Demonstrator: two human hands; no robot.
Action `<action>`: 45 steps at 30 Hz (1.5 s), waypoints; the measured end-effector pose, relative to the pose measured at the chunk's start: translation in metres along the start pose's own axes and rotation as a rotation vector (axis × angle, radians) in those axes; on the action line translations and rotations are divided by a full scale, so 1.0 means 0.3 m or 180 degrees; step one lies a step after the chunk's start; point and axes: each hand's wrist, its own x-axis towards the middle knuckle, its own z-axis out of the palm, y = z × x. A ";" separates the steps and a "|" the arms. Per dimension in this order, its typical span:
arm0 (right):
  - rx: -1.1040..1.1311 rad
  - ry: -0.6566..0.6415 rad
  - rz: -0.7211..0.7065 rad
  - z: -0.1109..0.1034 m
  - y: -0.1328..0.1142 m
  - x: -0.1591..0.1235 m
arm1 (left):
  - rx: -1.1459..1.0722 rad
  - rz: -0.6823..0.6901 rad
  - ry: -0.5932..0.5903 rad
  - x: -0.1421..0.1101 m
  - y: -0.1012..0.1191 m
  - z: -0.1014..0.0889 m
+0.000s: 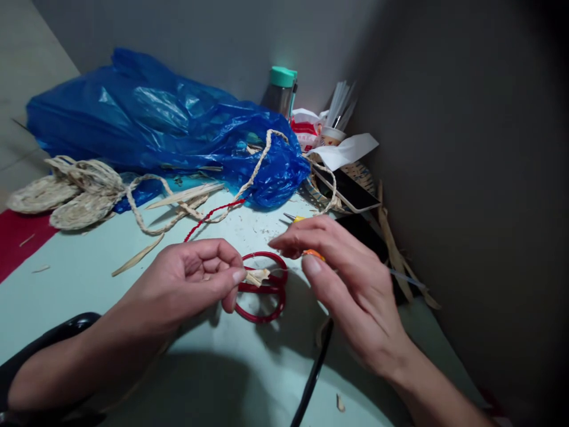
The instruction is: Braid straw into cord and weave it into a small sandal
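Between the thumb and fingers of my left hand [202,273] a small folded piece of pale straw [258,277] is pinched. A fine, clear strand stretches from it toward my right hand [342,284]. That hand hovers to the right with thumb and index finger apart. An orange part [314,255] shows beside its thumb; whether the hand touches it I cannot tell. Beneath the straw piece, red-handled scissors [260,321] lie on the table. A pointed metal tool with a yellow part [293,218] is mostly hidden behind my right fingers.
A blue plastic bag [146,112] lies at the back, near woven straw soles [89,204] and a braided straw cord [253,178]. A red twisted cord [213,212], a green-lidded bottle [281,89] and a paper cup [332,136] are nearby. A black cable [313,373] crosses the front.
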 end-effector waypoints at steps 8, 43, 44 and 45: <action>-0.0337 -0.1029 0.0494 0.042 -0.022 0.006 | 0.0432 0.0761 -0.0149 0.024 -0.057 -0.003; -0.0356 -0.0896 0.0424 0.064 0.002 -0.003 | 0.0311 0.0587 -0.0879 0.027 -0.095 -0.003; -0.0392 -0.0913 0.0377 0.064 0.003 -0.004 | 0.0461 0.0617 -0.0861 0.026 -0.093 -0.002; -0.0419 -0.0926 0.0328 0.065 0.004 -0.005 | 0.0597 0.0639 -0.0851 0.025 -0.091 -0.001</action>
